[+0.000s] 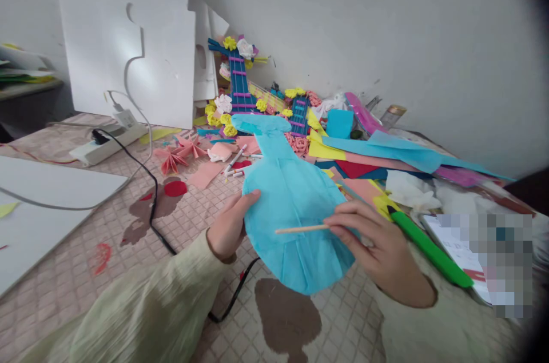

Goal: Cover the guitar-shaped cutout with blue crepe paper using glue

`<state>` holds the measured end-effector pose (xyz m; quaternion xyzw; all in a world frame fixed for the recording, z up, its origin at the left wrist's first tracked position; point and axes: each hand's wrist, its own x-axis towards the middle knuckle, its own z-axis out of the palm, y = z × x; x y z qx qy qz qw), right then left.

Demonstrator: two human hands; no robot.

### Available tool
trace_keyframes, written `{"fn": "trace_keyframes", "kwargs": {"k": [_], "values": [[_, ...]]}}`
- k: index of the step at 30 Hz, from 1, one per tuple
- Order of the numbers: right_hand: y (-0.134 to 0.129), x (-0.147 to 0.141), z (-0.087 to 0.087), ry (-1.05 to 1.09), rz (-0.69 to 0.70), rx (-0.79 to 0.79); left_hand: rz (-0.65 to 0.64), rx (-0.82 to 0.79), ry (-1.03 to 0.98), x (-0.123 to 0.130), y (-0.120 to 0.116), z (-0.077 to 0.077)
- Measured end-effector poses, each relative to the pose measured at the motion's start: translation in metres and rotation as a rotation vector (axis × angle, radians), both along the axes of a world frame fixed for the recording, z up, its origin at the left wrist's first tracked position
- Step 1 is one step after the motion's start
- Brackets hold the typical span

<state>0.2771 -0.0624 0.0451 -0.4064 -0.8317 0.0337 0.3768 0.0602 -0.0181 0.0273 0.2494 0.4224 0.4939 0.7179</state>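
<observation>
A light blue paper-covered shape [291, 197], with a round body, a narrow neck and a wide top, is held up over the table. My left hand [229, 226] grips its left edge, the thumb lying on the front face. Between the thumb and fingers of my right hand [373, 243] is a thin wooden stick [300, 229], which points left across the lower part of the blue face. The right hand is in front of the shape's right edge. Creases run down the blue surface.
A power strip [107, 143] with a black cable [153, 203] lies left. White board [128, 37] stands behind. Paper flowers [223, 103], folded pink stars [172, 160], and coloured paper sheets [386, 151] cover the back. A green marker-like object [429, 246] lies right.
</observation>
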Motion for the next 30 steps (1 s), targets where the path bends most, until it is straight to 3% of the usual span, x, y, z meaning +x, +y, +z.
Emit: {"fn": "trace_keyframes", "kwargs": {"k": [6, 24, 30], "values": [[-0.0001, -0.0127, -0.0122, -0.031, 0.039, 0.008, 0.034, -0.018, 0.018, 0.0007, 0.0001, 0.0005], [0.0015, -0.0097, -0.0044, -0.010, 0.043, 0.057, 0.030, 0.007, 0.010, -0.0011, 0.0003, -0.0027], [0.0038, -0.0090, -0.0103, -0.038, 0.060, 0.022, 0.032, 0.042, 0.034, -0.0021, 0.0013, -0.0058]]}}
